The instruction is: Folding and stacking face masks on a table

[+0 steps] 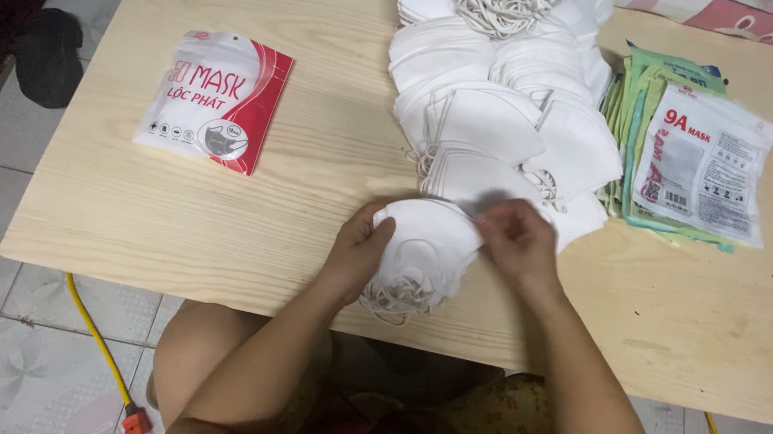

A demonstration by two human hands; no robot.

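Hands are gripping a white mask stack (423, 250): left hand (360, 243) is clasping its side, right hand (518, 240) is pinching its top edge. Loose masks (503, 114) (white, heaped) are lying just beyond on the table (167, 213).

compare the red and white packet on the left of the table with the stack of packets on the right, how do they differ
The red and white packet lies alone; the stack of packets is many packets piled together, with green edges fanned out beneath. The single packet has a red border, while the stack's top packet is mostly clear and white. The single one sits far from both hands; the stack lies beside the heap of white masks. Both are flat pouches lying on the wooden table.
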